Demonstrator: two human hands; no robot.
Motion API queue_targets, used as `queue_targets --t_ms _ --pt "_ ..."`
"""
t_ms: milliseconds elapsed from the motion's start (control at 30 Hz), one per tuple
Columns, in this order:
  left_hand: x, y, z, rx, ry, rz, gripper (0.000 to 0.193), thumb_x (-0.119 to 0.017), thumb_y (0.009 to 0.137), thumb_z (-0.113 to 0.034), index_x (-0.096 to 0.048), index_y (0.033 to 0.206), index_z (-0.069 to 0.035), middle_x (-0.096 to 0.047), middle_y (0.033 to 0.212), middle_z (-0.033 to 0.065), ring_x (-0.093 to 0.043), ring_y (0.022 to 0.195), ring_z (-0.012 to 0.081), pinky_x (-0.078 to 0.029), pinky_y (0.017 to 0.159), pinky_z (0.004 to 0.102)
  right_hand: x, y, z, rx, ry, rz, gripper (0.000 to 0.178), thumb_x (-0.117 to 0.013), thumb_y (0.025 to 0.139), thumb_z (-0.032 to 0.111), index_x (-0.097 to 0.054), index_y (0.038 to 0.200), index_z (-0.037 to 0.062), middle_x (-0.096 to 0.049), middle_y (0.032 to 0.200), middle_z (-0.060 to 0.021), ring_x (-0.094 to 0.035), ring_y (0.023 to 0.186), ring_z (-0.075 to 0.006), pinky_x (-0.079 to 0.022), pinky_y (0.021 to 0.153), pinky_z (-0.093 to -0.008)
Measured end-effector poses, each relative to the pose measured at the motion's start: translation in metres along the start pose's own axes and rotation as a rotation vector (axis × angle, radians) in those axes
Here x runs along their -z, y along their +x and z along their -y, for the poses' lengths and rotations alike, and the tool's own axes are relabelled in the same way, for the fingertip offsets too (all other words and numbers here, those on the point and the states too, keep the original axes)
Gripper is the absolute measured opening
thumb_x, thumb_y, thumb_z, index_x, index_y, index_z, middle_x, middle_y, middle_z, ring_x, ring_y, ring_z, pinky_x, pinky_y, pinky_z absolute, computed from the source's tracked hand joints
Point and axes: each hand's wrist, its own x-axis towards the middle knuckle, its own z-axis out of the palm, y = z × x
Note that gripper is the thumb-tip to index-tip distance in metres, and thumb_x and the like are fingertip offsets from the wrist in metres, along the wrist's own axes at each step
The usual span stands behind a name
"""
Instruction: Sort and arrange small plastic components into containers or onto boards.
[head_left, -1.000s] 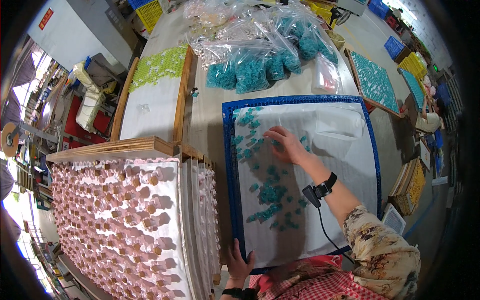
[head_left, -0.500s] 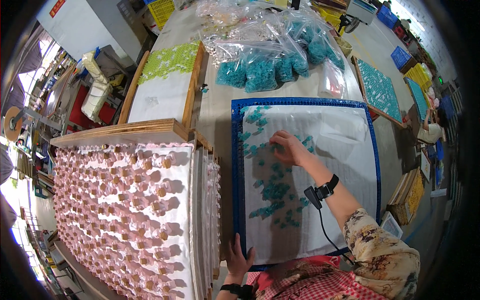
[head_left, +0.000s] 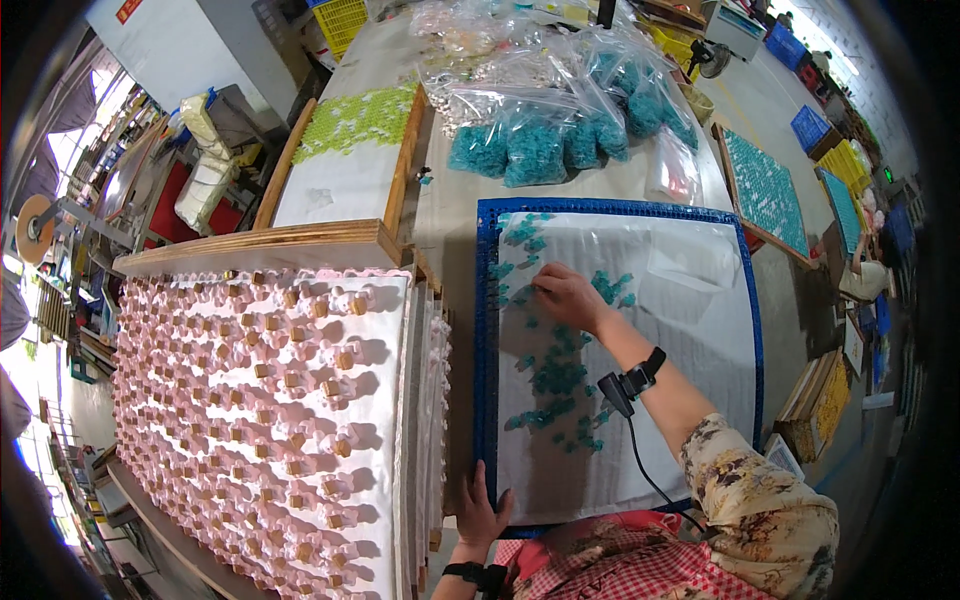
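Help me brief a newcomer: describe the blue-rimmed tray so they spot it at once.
Start at the pale table and the clear bags of teal pieces on it. The tray lies on the near side of those bags, with the left hand at its near left corner. Its blue rim sets it apart from the wood-edged tray of green pieces.

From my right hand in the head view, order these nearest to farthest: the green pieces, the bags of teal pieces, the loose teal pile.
1. Loose teal pile: nearest, just bodyward of the right hand.
2. Bags of teal pieces: ahead, past the far edge of the blue tray.
3. Green pieces: farthest, ahead and well left.
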Motion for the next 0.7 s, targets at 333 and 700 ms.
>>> queue_targets --t_ms 333,700 --pt "-0.002 -0.002 0.003 0.027 -0.007 0.059 0.078 -0.061 0.086 -0.042 -0.027 0.144 -0.003 -0.044 0.128 0.0310 -0.045 0.116 0.0475 -0.037 0.098 0.0509 -0.017 0.000 0.041 0.073 -0.186 -0.062 0.042 -0.069 0.073 0.011 -0.055 0.112 0.0075 -0.055 0.102 -0.0124 -0.055 0.098 -0.0326 -0.047 0.083 -0.0438" --pt "0.000 0.003 -0.001 0.023 -0.044 0.064 0.078 -0.062 0.086 -0.041 -0.027 0.144 -0.003 -0.044 0.128 0.0327 -0.046 0.116 0.0476 -0.040 0.097 0.0496 -0.028 -0.009 0.026 0.128 -0.215 -0.123 0.021 -0.068 0.076 0.015 -0.061 0.093 0.0052 -0.054 0.088 -0.0098 -0.055 0.089 -0.0285 -0.048 0.073 -0.0395"
